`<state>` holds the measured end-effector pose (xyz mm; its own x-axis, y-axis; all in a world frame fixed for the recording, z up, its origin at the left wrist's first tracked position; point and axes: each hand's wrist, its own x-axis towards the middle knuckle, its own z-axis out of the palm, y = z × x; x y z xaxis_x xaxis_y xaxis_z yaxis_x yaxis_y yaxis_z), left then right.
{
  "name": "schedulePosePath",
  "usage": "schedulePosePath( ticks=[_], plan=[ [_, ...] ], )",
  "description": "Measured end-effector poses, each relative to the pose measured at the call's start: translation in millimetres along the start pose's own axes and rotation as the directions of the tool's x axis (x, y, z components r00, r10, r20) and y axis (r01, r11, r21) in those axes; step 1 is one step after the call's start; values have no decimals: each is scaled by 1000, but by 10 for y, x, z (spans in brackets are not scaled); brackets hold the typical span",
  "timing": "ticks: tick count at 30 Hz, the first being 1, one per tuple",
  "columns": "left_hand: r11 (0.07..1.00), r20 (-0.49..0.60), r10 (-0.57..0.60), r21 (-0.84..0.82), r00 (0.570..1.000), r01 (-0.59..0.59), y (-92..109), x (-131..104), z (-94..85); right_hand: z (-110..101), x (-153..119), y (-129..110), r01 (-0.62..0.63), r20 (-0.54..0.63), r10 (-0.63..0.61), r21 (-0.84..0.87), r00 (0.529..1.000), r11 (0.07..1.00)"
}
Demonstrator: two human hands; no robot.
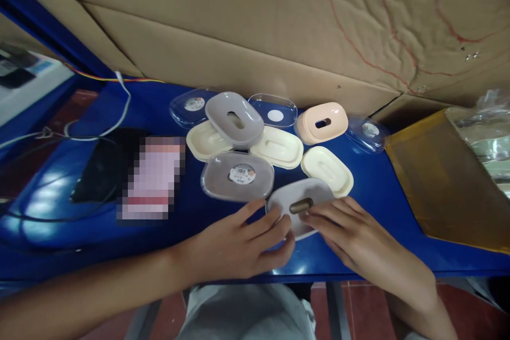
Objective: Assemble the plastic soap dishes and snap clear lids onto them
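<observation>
Between my hands, near the table's front edge, is a grey oval soap dish (pixel 285 197) with a slot in its middle. My left hand (pixel 255 239) has its fingers curled on the dish's left and near side. On the right side, my right hand (pixel 350 228) grips the dish, fingertips close to the slot. Just beyond lie a grey dish with a label under a clear cover (pixel 217 183) and a cream oval base (pixel 334 172). Behind them, another grey slotted dish (pixel 223 111) rests across two cream bases, a left one (pixel 199 141) and a right one (pixel 292 156).
A peach slotted dish (pixel 337 114) and clear lids (pixel 255 103) sit along the cardboard wall (pixel 239 42). At right stands a carton (pixel 422 180) with plastic-wrapped items. A blurred-out pink object (pixel 153 178), a black pouch (pixel 95 175) and cables (pixel 127 101) lie at left.
</observation>
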<state>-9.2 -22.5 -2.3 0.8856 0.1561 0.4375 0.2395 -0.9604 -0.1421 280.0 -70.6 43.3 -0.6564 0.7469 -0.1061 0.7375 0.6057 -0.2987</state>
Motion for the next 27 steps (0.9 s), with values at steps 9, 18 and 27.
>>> schedulePosePath(
  ticks=[9,18,27],
  plan=[
    [999,82,40,-4,996,-40,-33,-9,43,-103,-3,142,26,-32,-22,129,999,991],
    [995,160,100,-26,982,-97,-8,3,-2,-30,55,651,-364,-238,332,-107,913,925],
    [995,135,93,-32,986,-89,24,-1,13,24,72,322,-123,-26,129,168,991,978]
  ],
)
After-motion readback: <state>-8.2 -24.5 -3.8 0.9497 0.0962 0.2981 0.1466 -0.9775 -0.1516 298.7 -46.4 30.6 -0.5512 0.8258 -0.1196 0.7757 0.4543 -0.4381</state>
